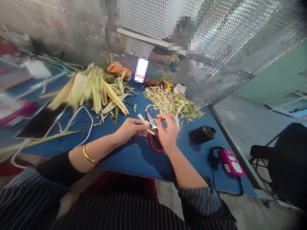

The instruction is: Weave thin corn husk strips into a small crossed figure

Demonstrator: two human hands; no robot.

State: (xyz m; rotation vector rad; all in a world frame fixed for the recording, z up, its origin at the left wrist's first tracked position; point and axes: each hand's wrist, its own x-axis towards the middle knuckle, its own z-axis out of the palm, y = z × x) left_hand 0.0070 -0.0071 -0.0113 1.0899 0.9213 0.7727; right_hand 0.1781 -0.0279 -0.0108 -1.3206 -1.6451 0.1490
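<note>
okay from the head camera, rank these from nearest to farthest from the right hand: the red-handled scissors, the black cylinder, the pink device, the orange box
1. red-handled scissors, touching the right hand.
2. black cylinder, just to its right.
3. pink device, right, near the table edge.
4. orange box, far back left.

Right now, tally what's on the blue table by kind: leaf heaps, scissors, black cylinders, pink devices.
Leaf heaps: 2, whole leaves and cut strips
Scissors: 1
Black cylinder: 1
Pink device: 1
Total: 5
</note>
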